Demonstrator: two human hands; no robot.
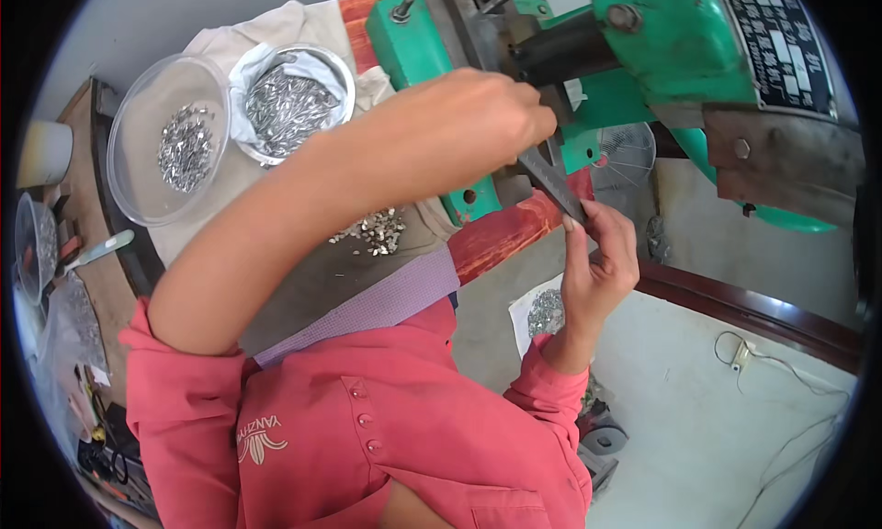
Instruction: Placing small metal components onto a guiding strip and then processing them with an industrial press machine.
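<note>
Pink shirt (pixel 395 391): nearest, filling the lower middle.
Right hand (pixel 602 267): closed in a pinch, thumb and fingers on the near end of the dark bar.
Dark bar (pixel 555 185): slanting between the two hands, beside the green machine (pixel 680 51).
Left hand (pixel 501 120): fingers curled downward at the bar's far end; fingertips hidden, so whether they grip it cannot be told.
Metal bowl (pixel 349 92): cloth-lined, heaped with small shiny pieces, beside a clear tub (pixel 117 166) of similar ones.
</note>
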